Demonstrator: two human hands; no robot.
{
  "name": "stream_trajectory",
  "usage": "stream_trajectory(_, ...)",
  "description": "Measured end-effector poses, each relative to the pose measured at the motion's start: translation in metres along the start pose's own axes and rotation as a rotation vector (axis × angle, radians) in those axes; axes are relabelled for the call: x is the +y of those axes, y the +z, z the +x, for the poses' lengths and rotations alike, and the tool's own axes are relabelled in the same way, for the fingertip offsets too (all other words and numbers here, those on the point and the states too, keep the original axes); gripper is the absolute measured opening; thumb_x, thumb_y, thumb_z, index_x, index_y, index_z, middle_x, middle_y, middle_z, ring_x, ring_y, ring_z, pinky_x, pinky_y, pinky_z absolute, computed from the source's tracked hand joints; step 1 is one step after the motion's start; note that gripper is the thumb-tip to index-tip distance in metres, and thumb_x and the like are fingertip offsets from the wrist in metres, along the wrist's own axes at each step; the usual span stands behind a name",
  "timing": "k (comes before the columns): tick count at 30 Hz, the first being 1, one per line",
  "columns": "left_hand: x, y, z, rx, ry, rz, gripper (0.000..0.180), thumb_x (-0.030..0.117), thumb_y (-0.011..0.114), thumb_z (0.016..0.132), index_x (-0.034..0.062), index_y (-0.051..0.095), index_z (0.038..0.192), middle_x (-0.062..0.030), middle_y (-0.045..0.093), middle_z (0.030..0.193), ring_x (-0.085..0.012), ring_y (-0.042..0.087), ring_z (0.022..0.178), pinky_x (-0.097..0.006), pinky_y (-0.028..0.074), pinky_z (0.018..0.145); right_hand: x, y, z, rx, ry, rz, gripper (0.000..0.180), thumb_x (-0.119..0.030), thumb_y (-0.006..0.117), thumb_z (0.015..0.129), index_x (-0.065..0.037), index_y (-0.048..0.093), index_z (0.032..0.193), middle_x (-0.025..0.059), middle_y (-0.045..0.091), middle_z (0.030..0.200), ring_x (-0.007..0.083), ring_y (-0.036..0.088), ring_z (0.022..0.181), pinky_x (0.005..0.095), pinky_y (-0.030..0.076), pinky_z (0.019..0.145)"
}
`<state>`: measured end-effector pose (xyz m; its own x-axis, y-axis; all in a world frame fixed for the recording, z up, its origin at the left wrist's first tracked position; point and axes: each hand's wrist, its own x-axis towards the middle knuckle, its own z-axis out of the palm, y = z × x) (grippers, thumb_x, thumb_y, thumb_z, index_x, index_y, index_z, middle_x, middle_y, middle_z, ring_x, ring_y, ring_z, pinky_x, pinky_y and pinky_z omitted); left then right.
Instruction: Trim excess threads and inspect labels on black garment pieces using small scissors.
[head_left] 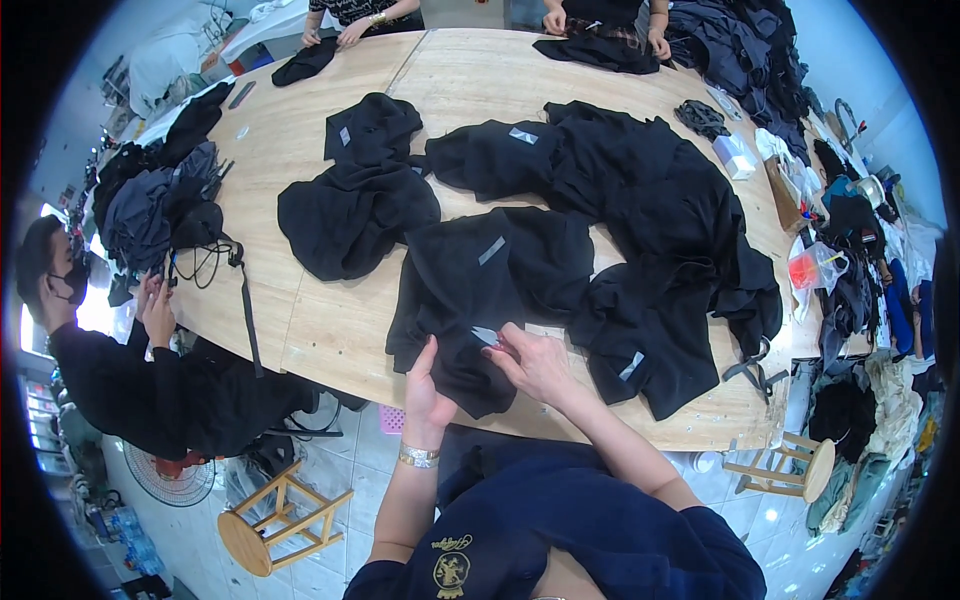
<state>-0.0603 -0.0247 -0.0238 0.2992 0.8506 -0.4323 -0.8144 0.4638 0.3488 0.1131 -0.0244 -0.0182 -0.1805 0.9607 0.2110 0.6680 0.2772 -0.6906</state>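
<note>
In front of me a black garment (445, 275) lies spread at the near edge of the table, with a small grey strip (492, 250) on it. My left hand (428, 397) grips its near edge, thumb on top and the other fingers hidden by the cloth. Closed around a pair of thread snips (484, 334), my right hand (535, 360) is over the same garment. The pale pointed blades face left, toward my left thumb; the handle is mostly covered by my fingers.
More black garments (650, 180) surround this one, several with grey strips. At the left sits a dark cloth pile (150, 205) beside a person (130, 370). Two others handle black cloth across the table (330, 310). Wooden stools (285, 520) stand below; a drink bag (812, 268) is right.
</note>
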Motion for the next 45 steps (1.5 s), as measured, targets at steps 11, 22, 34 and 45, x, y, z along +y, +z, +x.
stream_trajectory(11, 0.0, -0.003, -0.001, -0.051, -0.037, -0.046, 0.04, 0.03, 0.043, 0.095, 0.0004, 0.048, 0.122, -0.0121, 0.053, 0.123, -0.025, 0.051, 0.114, -0.038, 0.038, 0.099, 0.0, 0.004, 0.0, -0.004, 0.009, 0.041, 0.032, -0.037, 0.057, 0.085, -0.007, 0.047, 0.08, 0.0126, 0.059, 0.064, 0.0334, 0.059, 0.06, 0.0401, 0.044, 0.05)
stream_trajectory(22, -0.008, -0.004, -0.004, -0.033, 0.029, 0.047, 0.041, 0.029, 0.042, 0.095, -0.0011, 0.047, 0.122, -0.0131, 0.053, 0.123, -0.0252, 0.05, 0.114, -0.038, 0.038, 0.099, 0.01, 0.005, 0.001, 0.003, 0.046, 0.032, 0.03, -0.035, 0.057, 0.085, -0.007, 0.048, 0.08, 0.0138, 0.057, 0.062, 0.034, 0.059, 0.059, 0.0415, 0.043, 0.05)
stream_trajectory(34, -0.02, -0.037, -0.06, 0.607, -0.38, 0.411, 0.043, 0.025, 0.06, 0.086, 0.0016, 0.045, 0.12, -0.0129, 0.047, 0.124, -0.0235, 0.05, 0.112, -0.037, 0.041, 0.093, 0.063, 0.003, -0.004, 0.224, 0.461, 0.362, 0.037, -0.036, 0.055, 0.088, -0.002, 0.042, 0.082, 0.0101, 0.046, 0.057, 0.0192, 0.044, 0.05, 0.0339, 0.036, 0.05)
stream_trajectory(45, 0.059, -0.003, 0.118, -0.069, 0.709, 1.438, 0.022, 0.004, 0.049, 0.087, 0.0013, 0.061, 0.106, -0.0124, 0.064, 0.099, -0.0195, 0.062, 0.09, -0.027, 0.049, 0.076, 0.043, 0.0, -0.007, 0.232, 0.351, 0.366, 0.029, -0.021, 0.061, 0.085, -0.002, 0.039, 0.082, 0.008, 0.044, 0.057, 0.013, 0.04, 0.052, 0.0315, 0.036, 0.049)
